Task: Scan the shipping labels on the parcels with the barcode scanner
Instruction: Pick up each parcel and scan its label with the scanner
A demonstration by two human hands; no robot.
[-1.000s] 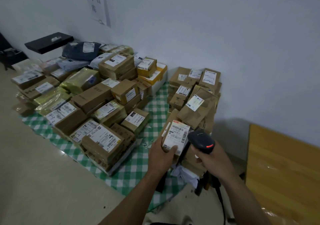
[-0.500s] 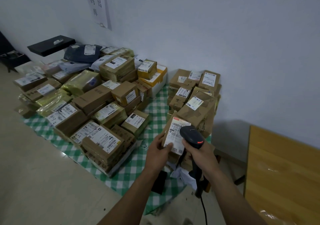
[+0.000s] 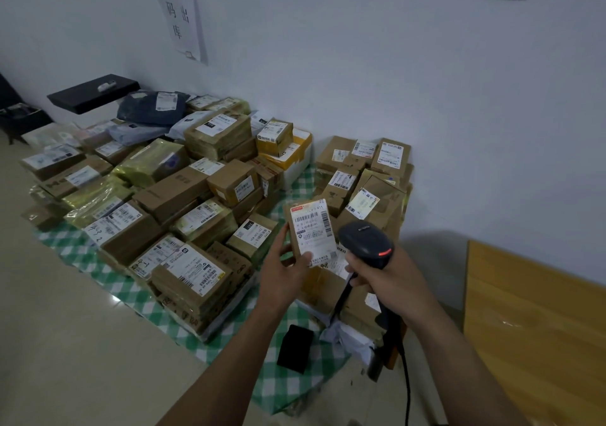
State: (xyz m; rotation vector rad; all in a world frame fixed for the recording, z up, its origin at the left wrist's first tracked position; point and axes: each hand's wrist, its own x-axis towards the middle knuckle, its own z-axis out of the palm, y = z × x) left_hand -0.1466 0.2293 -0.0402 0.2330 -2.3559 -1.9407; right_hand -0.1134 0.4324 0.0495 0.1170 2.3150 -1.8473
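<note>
Green-checked cloth; black scanner

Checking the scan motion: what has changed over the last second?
The left hand raised the parcel a little. The right hand brought the scanner up and slightly left with it, so its head is beside the label. Nothing was taken hold of or let go. Both grips, the scanner's red light and the piles stayed as they were.
</note>
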